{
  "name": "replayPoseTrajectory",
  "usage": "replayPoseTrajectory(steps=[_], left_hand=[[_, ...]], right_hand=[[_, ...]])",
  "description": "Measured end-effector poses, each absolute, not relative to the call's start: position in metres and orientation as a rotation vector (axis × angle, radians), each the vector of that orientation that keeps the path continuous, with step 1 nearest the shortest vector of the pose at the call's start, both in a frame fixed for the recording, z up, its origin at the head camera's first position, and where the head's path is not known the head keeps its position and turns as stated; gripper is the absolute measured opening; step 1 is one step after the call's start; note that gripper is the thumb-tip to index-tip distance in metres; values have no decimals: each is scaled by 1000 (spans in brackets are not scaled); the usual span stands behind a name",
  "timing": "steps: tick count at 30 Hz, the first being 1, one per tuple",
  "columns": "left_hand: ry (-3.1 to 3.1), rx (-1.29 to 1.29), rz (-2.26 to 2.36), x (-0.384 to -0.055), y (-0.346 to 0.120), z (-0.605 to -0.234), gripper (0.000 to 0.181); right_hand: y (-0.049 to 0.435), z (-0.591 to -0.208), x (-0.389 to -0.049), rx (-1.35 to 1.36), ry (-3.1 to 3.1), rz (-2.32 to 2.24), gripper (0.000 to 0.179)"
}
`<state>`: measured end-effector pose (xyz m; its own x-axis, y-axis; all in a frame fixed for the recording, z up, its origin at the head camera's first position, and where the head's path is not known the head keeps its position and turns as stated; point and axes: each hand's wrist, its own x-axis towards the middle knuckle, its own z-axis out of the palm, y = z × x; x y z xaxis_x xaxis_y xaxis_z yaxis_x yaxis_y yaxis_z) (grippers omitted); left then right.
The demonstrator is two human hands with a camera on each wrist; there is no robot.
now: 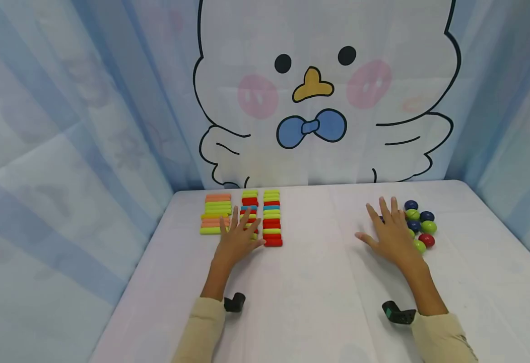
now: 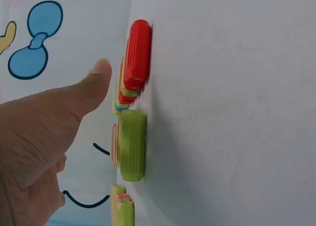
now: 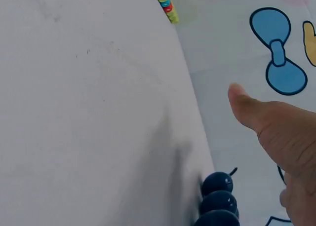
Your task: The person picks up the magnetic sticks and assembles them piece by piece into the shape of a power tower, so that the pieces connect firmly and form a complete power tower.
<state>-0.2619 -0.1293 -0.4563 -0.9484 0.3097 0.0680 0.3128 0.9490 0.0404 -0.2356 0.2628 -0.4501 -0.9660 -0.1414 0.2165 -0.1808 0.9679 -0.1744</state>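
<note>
In the head view my left hand [image 1: 237, 243] is spread above three columns of small coloured bars, its fingers overlapping the middle column. The right column has red, yellow-green and blue bars [image 1: 272, 222]; orange and yellow-green bars [image 1: 218, 205] make up the left one. Seen from the left wrist, the thumb points up beside a ridged red bar [image 2: 138, 53] and a yellow-green bar [image 2: 133, 146]. My right hand [image 1: 393, 238] spreads its fingers over the left side of a cluster of balls, hiding some. A red ball [image 1: 426, 240], a green ball [image 1: 429, 227] and dark blue balls [image 3: 218, 202] show.
Black wrist cameras [image 1: 235, 302] sit near both cuffs. The white table [image 1: 319, 282] stretches between the bars and the balls. Behind its far edge hangs a curtain [image 1: 310, 161] with a cartoon figure and a blue bow tie.
</note>
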Motion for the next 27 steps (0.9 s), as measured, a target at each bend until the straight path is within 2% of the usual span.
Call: replayPoseTrajectory(steps=[5, 9, 13, 19, 27], left_hand=[[-2938, -700, -252, -260, -118, -460, 37], [-2912, -835, -284, -259, -108, -460, 28], [-2925, -844, -199, -256, -99, -461, 31], [-2962, -792, -193, -254, -92, -462, 32], [-3088, -741, -302, -250, -83, -461, 31]], right_hand=[[277, -445, -223, 90, -2700, 458, 46], [288, -446, -213, -23, -2589, 514, 31], [296, -451, -203, -58, -2598, 525, 29], [302, -466, -193, 59, -2702, 485, 29], [300, -472, -186, 94, -2888, 478, 42]])
